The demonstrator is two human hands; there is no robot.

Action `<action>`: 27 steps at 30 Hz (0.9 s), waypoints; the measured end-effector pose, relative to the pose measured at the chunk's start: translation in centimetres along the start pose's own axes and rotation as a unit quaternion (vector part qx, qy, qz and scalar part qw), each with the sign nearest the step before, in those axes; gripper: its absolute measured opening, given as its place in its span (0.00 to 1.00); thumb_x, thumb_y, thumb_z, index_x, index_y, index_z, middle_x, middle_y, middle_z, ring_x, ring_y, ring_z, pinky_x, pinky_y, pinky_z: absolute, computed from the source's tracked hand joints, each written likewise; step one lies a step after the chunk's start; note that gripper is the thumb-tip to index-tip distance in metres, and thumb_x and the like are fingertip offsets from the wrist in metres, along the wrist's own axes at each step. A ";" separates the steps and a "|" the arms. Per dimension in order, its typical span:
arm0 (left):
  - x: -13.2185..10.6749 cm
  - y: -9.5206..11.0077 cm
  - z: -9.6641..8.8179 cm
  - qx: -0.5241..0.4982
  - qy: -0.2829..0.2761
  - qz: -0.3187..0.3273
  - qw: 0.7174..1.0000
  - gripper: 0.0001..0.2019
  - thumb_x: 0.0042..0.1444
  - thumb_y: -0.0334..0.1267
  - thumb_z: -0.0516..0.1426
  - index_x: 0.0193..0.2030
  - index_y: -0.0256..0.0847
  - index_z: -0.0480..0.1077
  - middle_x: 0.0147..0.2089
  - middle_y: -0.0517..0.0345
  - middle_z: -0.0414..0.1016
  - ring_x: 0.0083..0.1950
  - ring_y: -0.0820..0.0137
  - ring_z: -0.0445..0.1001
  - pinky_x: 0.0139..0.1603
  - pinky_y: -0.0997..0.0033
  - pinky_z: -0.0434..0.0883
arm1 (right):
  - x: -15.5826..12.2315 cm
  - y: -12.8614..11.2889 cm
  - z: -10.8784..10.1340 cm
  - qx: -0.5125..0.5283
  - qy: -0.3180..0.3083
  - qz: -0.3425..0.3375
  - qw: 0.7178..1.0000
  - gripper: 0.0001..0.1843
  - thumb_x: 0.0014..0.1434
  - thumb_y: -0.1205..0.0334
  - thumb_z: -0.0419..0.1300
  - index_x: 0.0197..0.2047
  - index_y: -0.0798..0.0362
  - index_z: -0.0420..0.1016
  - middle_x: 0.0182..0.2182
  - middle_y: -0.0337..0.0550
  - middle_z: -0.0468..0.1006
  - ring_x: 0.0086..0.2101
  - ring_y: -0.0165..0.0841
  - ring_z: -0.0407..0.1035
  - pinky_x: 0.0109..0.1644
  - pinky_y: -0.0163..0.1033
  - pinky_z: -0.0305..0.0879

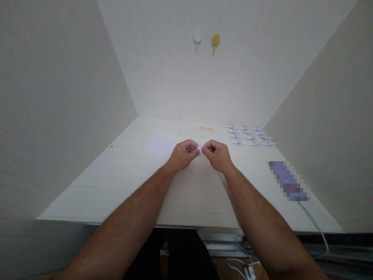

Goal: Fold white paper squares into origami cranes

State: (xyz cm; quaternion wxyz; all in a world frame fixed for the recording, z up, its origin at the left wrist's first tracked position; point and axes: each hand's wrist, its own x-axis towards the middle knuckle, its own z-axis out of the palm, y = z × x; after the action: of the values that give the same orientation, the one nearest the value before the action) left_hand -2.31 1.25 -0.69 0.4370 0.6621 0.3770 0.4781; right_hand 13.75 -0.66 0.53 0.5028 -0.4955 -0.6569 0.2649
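Observation:
My left hand [184, 154] and my right hand [217, 154] meet over the middle of the pale wooden table [122, 182]. Both are curled into pinches around one small piece of white paper [200, 149], which shows only as a sliver between the fingertips. Most of the paper is hidden by my fingers, so its shape cannot be made out. A stack of pale paper sheets [161, 145] lies flat just left of my left hand.
Several folded paper cranes [251, 136] stand in rows at the back right. A blurred flat device [288, 181] lies at the right edge with a white cable [316, 225] trailing off the front. Two wall hooks [206, 40] hang on the back wall. Walls close in on three sides.

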 end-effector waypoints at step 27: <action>-0.2 0.1 0.0 -0.027 0.058 0.001 0.998 0.10 0.52 0.42 0.61 0.32 0.37 0.74 0.29 0.55 0.78 0.33 0.69 0.78 0.38 0.68 0.75 | -0.3 -0.3 0.5 0.061 0.013 -0.017 0.998 0.10 0.55 0.55 0.60 0.30 0.53 0.74 0.25 0.40 0.77 0.26 0.29 0.70 0.27 0.33 0.66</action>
State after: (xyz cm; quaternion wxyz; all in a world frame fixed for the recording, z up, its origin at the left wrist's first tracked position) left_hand -2.38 0.97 -0.63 0.4317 0.6212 0.3882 0.5263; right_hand 13.14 -0.97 0.53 0.5452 -0.4559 -0.6411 0.2899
